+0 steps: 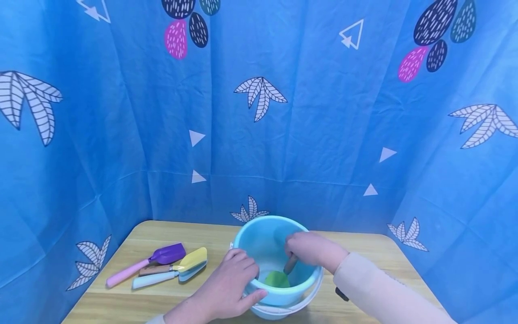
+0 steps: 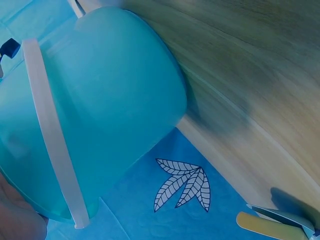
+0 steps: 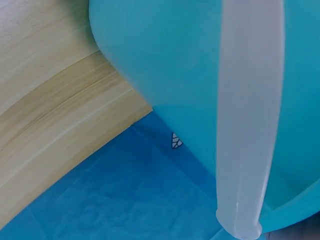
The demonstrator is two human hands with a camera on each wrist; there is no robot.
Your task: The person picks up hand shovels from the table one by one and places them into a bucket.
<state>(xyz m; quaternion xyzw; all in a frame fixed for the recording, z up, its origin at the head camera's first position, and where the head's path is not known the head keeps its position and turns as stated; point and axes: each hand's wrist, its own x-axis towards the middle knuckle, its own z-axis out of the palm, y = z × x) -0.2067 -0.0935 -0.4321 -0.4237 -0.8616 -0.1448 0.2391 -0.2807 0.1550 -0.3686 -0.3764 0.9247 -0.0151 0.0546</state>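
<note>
A light blue bucket stands at the front of the wooden table, its white bail handle lowered against the near side. My left hand grips the bucket's rim at the near left, fingers over the edge and thumb outside. Inside the bucket, my right hand holds a small green shovel by its brown handle, the blade down near the bottom. In the left wrist view, the outer wall of the bucket and its white handle fill much of the picture. The bucket hides the shovel in the right wrist view.
Left of the bucket lie a purple shovel with a pink handle, a yellow shovel and a light blue shovel, the last two overlapping. A blue patterned curtain encloses the table behind and at both sides.
</note>
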